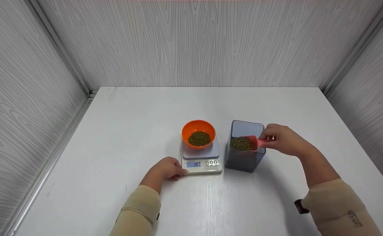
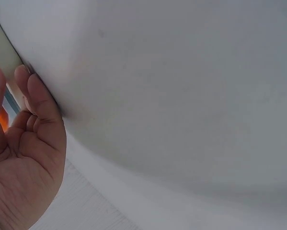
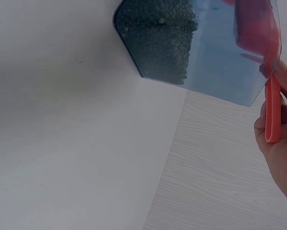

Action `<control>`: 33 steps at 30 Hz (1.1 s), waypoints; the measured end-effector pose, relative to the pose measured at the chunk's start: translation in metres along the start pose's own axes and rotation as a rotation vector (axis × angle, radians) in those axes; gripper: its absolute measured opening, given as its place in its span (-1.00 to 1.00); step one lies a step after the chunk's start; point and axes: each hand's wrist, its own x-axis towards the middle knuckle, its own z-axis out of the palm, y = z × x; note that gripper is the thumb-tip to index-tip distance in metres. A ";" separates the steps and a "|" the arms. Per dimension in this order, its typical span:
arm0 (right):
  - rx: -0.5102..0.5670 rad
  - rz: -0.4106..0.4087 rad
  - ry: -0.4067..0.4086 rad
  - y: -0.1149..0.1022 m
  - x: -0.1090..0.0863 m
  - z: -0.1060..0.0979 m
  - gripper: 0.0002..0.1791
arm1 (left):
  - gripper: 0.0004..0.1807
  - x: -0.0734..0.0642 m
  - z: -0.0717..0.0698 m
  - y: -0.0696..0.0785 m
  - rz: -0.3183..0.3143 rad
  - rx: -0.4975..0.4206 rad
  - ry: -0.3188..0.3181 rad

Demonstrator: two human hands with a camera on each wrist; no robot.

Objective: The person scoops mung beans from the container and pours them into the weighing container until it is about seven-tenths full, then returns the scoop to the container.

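Note:
My right hand (image 1: 285,139) grips the handle of a red scoop (image 1: 254,141). The scoop's head is inside a tall translucent blue-grey container (image 1: 240,162), against small green beans (image 1: 241,143) that look like mung beans. In the right wrist view, the scoop's handle (image 3: 272,115) sticks out past the rim, between my fingers and thumb. My left hand (image 1: 168,168) holds the near left corner of a white kitchen scale (image 1: 201,170), thumb on its edge. On the scale's platform stands an orange bowl (image 1: 187,137) with more green beans (image 1: 199,138) at its bottom.
The scale's lit display (image 1: 193,164) shows digits that look like 197. Container and scale stand side by side on a white table (image 1: 138,124), a narrow gap between them. Grey wood-grain panels (image 1: 191,42) enclose the table's back and sides.

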 end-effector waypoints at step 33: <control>0.189 0.053 0.190 0.010 -0.024 0.013 -0.90 | -0.73 0.001 0.000 -0.001 -0.014 -0.012 -0.004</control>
